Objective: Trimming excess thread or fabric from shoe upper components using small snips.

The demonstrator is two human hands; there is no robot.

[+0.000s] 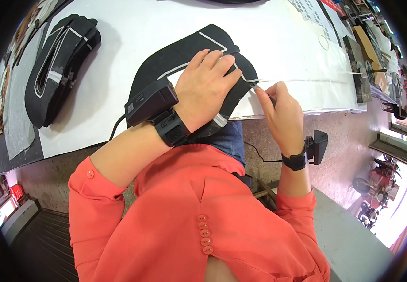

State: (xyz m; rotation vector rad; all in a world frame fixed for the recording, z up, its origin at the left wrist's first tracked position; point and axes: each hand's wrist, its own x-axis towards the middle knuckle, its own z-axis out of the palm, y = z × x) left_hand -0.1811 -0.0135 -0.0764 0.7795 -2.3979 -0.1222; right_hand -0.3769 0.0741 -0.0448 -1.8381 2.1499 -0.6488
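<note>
The right hand (pixel 282 105) forms a closed grip: thumb and fingers pinch a slim, dark-handled tool with a thin grey tip (pixel 254 86). The tip meets, or lies just beside, the right-hand edge of a black, curved, soft-looking panel with white line markings (pixel 161 58). The left hand (pixel 206 89) lies palm down across this panel, fingers bent over it; whether its thumb and fingers pinch the material cannot be told. The panel rests on a white-covered bench (pixel 307 61); its near end appears to project past the bench edge, above the lap.

Caution: the left thumb is near the tip; a slip of the tool may strike it. Uneven pressure from the left hand may let the panel turn, and the overhanging end may drag it further. A black cable (pixel 115 125) from the black, box-shaped left wrist module (pixel 152 99) crosses the bench edge and may snag. A stack of black, elongated pieces with white lines (pixel 72 54) lies on the left, well apart from both hands.
</note>
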